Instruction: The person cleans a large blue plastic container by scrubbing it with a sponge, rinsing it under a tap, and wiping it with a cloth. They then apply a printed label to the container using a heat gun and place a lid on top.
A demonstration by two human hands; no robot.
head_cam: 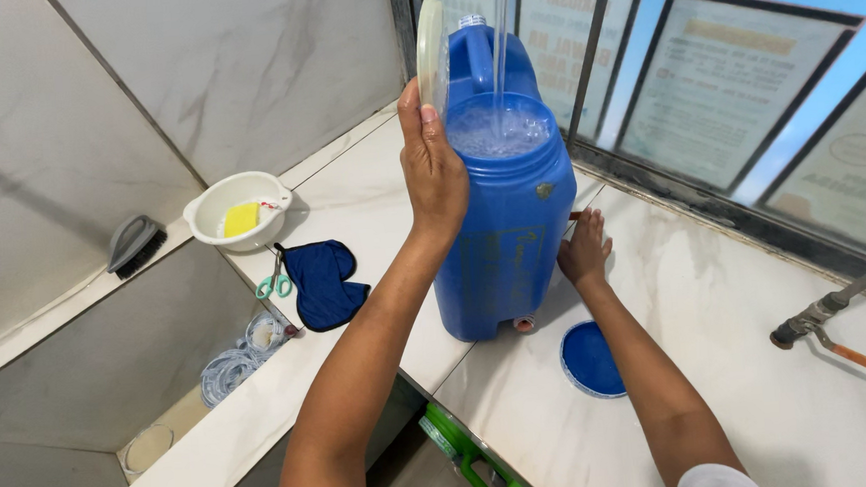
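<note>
Mid-frame on the marble counter (738,315), your left hand (432,168) grips a clear lid (430,48) while your right hand (584,249) lies open-fingered against the blue jug (501,239).

The water container (504,219) at the centre of the frame is bright blue, with faint greenish print on its front and white froth at its open top. The round lid (591,359) lying on the tabletop (760,354) at lower centre is the same blue with a paler rim. The tabletop is white with soft grey marbling, like the wall tiles at upper left. The left hand (432,163) holds a clear, pale disc (430,53). At left, a white bowl (238,210) holds a yellow sponge (241,219), beside a navy cloth (323,282), mint-green-handled scissors (274,281) and a grey brush (134,244). The tap (834,324) at right has an orange handle.
</note>
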